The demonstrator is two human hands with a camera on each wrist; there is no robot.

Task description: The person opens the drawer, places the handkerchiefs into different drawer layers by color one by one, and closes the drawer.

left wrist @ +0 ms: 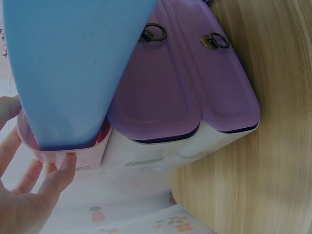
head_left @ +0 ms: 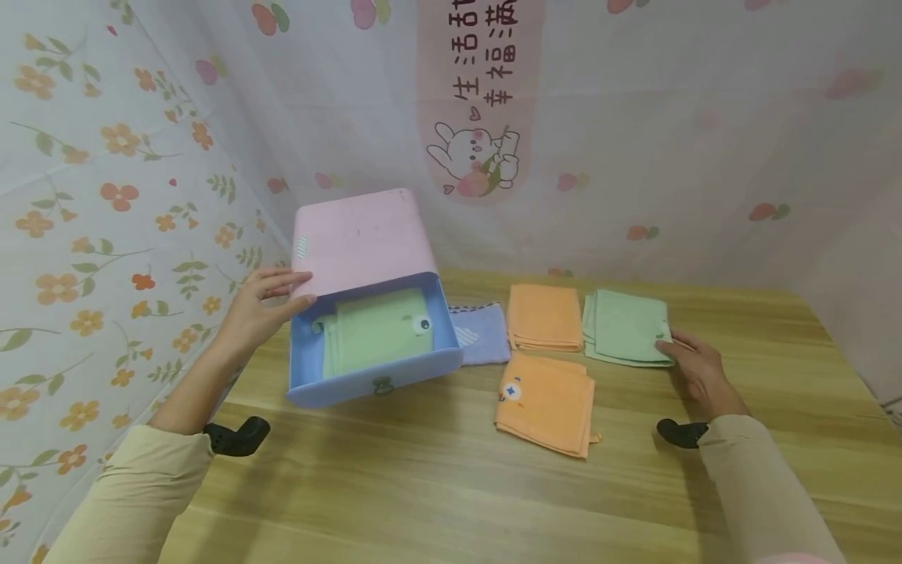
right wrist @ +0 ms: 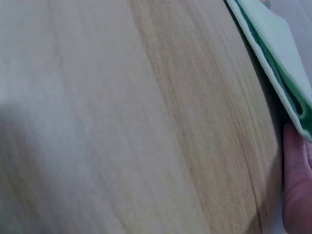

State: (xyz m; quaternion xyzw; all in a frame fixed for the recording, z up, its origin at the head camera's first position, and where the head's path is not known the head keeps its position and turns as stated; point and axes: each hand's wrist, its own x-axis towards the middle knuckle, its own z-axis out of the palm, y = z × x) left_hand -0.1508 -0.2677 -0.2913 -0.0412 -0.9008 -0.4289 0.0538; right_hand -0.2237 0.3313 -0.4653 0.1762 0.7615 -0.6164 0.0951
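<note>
A stacked drawer unit has a pink top case (head_left: 359, 239) with its blue drawer (head_left: 373, 376) pulled out. A folded green towel (head_left: 384, 333) with an eye design lies in that drawer. My left hand (head_left: 264, 301) rests at the pink case's front left corner, fingertips on its edge. Purple drawer fronts (left wrist: 156, 92) with ring pulls sit below in the left wrist view. On the right, my right hand (head_left: 698, 364) pinches the near right corner of another folded green towel (head_left: 627, 325). Its layered edge (right wrist: 273, 63) shows beside the fingers in the right wrist view.
Two folded orange towels, a rear one (head_left: 544, 315) and a nearer one (head_left: 546, 403), lie on the wooden table (head_left: 451, 501). A folded blue-purple towel (head_left: 482, 335) lies between them and the drawer. Patterned cloth (head_left: 634, 141) hangs behind and at the left.
</note>
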